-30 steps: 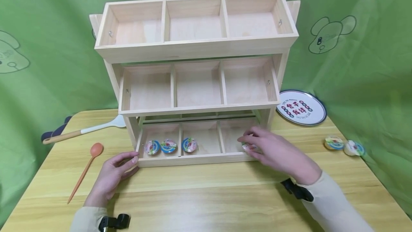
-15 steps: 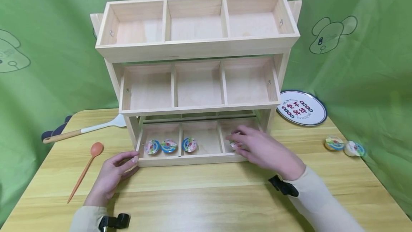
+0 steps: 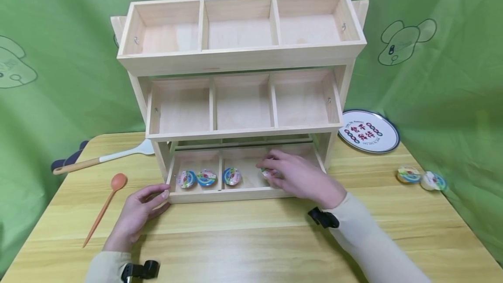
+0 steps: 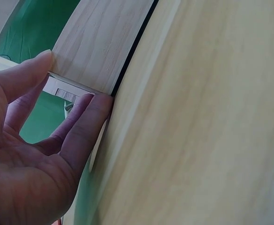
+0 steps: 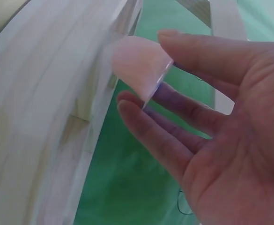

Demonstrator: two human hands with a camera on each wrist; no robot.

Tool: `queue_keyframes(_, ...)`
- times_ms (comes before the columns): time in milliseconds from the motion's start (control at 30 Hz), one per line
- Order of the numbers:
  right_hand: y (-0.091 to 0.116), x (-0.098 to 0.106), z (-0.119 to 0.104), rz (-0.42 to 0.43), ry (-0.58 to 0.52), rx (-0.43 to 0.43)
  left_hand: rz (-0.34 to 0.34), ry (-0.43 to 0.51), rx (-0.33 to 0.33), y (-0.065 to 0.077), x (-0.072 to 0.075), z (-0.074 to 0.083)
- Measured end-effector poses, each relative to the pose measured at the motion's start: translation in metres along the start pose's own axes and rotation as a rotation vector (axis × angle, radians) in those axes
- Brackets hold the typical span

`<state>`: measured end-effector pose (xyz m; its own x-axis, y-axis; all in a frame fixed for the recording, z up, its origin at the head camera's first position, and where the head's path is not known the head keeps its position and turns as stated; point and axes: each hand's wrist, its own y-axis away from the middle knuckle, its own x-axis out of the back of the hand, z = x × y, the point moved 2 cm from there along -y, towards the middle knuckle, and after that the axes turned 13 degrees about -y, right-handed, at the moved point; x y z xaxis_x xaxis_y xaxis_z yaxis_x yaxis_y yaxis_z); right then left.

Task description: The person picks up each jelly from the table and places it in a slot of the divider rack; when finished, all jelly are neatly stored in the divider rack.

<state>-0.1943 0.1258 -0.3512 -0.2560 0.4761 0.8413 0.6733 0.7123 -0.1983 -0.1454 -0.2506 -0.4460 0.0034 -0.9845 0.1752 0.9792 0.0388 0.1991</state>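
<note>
My right hand (image 3: 294,176) pinches a small pink jelly cup (image 5: 139,65) by its lid rim, over the bottom tray (image 3: 235,194) of a three-tier wooden rack. In the head view the cup shows at my fingertips, near the divider between the middle and right compartments. Two jelly cups (image 3: 196,178) lie in that tray's left compartment, and another jelly cup (image 3: 232,176) sits at the left of its middle compartment. My left hand (image 3: 137,211) holds the tray's front left corner; in the left wrist view the thumb and fingers grip the tray's end (image 4: 97,47).
Above are the middle tray (image 3: 241,132) and top tray (image 3: 241,58), each with three compartments. Two more jelly cups (image 3: 420,178) lie on the table at right, near a plate (image 3: 369,132). An orange spoon (image 3: 118,182) and a white spatula (image 3: 122,154) lie left.
My right hand has moved left with the jelly cup, from the right compartment toward the middle one. The left hand has stayed at the tray corner.
</note>
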Motion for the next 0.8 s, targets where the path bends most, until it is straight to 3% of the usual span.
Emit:
queue_keyframes(233,-0.016,-0.011,0.002,-0.006,-0.006,-0.007,-0.003,-0.001,-0.010,0.000,0.001,0.000)
queue_keyframes(800,-0.041,-0.039,0.013,-0.136,0.007,-0.028,0.000,-0.020,-0.009,-0.001,0.000,0.001)
